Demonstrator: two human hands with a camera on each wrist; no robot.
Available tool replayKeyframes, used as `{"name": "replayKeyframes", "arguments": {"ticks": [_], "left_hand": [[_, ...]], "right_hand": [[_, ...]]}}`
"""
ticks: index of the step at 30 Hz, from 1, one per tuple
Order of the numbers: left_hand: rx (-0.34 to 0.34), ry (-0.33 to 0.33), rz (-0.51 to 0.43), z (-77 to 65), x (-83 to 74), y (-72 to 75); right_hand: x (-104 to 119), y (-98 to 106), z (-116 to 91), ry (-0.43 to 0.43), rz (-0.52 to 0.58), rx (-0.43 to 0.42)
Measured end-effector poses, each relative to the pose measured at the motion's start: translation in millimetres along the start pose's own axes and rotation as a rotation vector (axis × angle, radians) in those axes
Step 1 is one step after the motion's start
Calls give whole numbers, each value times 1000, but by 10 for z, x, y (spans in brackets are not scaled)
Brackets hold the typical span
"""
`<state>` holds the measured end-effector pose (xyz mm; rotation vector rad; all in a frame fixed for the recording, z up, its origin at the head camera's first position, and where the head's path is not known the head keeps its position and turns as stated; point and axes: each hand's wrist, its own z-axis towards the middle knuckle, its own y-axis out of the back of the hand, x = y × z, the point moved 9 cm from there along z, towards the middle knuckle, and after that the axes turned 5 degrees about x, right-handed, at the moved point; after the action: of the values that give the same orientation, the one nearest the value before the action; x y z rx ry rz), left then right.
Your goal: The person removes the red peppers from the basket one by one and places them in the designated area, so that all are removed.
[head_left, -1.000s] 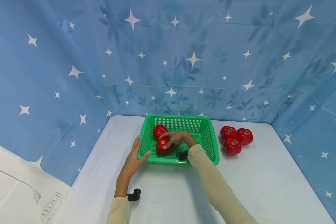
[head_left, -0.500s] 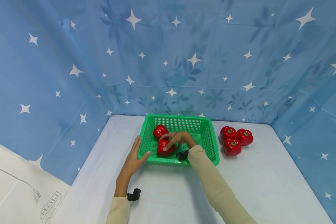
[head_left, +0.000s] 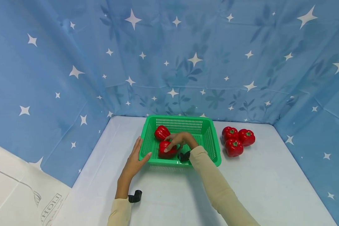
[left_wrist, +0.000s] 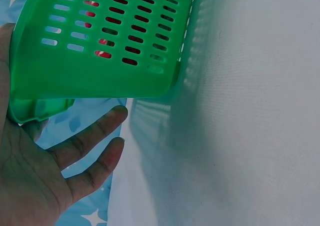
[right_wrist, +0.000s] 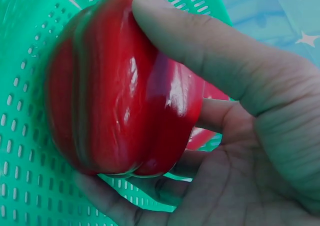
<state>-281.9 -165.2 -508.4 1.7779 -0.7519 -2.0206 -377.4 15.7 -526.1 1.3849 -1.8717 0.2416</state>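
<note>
A red bell pepper [head_left: 164,153] sits low in the left front part of a green perforated basket [head_left: 183,118]. My right hand [head_left: 181,139] reaches in from the right and grips this pepper, thumb on one side and fingers curled round the other, as the right wrist view shows. Behind it in the basket lies a second red bell pepper [head_left: 162,133]. At the basket's left front corner is my left hand [head_left: 133,163], its fingers straight and spread along the outer side and its thumb by the front rim. Two of its fingertips [left_wrist: 118,112] point past the basket wall.
Three more red bell peppers [head_left: 234,147] stand grouped on the white table [head_left: 257,179], just right of the basket. Blue star-patterned cloth [head_left: 186,47] hangs behind the table and along both sides.
The held bell pepper and my right hand have shifted slightly toward the front of the basket, the fingers moving a little to the right. My left hand stays at the basket's corner.
</note>
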Motion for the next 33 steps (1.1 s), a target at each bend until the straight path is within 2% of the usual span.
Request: {"name": "replayKeyframes", "arguments": {"ticks": [13, 22, 33], "left_hand": [[-11, -3, 6, 0, 9, 8], [-12, -1, -1, 9, 6, 4], [-9, -10, 6, 4, -5, -3]], "right_hand": [[62, 92, -139, 58, 41, -11], [56, 198, -228, 98, 38, -90], [73, 338, -378, 220, 189, -182]]}}
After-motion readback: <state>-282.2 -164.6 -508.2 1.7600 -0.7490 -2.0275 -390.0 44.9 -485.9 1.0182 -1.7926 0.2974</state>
